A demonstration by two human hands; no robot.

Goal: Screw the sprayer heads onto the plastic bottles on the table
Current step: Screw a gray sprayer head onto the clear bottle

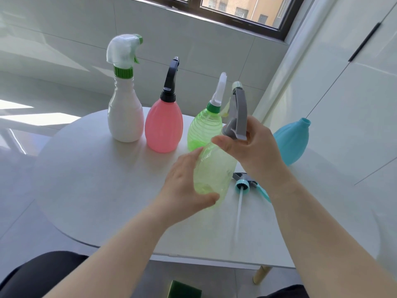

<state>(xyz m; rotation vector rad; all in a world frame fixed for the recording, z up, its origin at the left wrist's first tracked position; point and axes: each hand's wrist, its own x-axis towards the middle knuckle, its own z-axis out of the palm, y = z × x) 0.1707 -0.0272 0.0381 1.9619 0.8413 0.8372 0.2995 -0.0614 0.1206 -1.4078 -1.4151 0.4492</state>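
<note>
My left hand (184, 181) grips the body of a pale yellow-green bottle (214, 175), tilted slightly over the table. At the bottle's neck, my right hand (255, 151) holds a grey sprayer head (236, 112). Behind stand a white bottle (125, 117) with a white-and-green sprayer, a pink bottle (164, 127) with a black sprayer, and a green bottle (204, 127) with a white sprayer. A blue bottle (293, 140) with an open neck stands at the right. A loose teal-and-grey sprayer head (243, 183) lies on the table, its dip tube pointing toward me.
The white table (96, 179) has a rounded left edge and a wooden leg (261, 275) at the near right. A white cabinet (354, 93) is close on the right. A green sponge (185, 290) lies below the table's front edge.
</note>
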